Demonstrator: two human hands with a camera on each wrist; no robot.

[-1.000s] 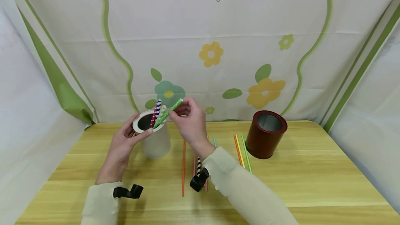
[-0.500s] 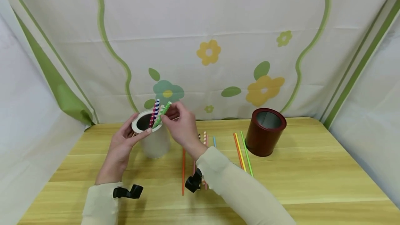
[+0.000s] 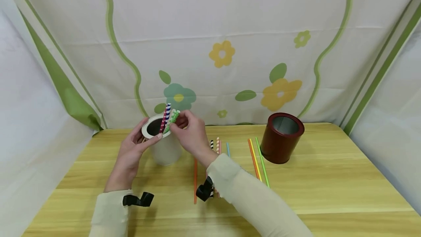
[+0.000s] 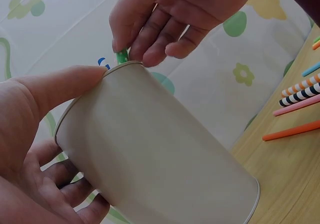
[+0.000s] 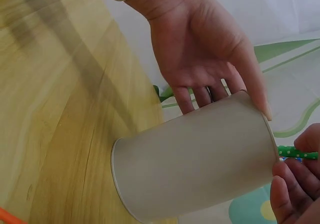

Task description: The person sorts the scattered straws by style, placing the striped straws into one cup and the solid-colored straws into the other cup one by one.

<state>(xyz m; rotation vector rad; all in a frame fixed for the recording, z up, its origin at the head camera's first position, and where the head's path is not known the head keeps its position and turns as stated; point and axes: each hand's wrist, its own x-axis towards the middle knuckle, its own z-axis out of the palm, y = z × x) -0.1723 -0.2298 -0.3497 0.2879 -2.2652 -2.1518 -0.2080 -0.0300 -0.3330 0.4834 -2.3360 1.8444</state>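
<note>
Head view first: the left hand (image 3: 131, 151) has its grip wrapped around the white can (image 3: 166, 151), thumb up on the rim, over on the left part of the desk (image 3: 329, 193). The right hand (image 3: 190, 131) is pinching a green polka-dot straw (image 3: 175, 116), with the lower end down in the can's mouth. A crimson dotted straw (image 3: 162, 121) and a blue-and-white striped straw (image 3: 168, 111) poke out of there too. A dark red can (image 3: 281, 143) stands well apart on the right, with a yellow straw (image 3: 255, 160) and a lime straw (image 3: 262, 162) lying near it, and there's a flowery cloth (image 3: 184, 21) behind everything. Left wrist cam: thumb pressed on the rim, other fingers curled along the can's far side, and just a stub of the green straw showing under the right hand. A black-and-white striped straw (image 4: 300, 94) lies on the desk off to the right. Right wrist cam: same can, left hand hanging onto its side and rim, right fingertips (image 5: 307, 139) on the green straw just beyond the rim.
</note>
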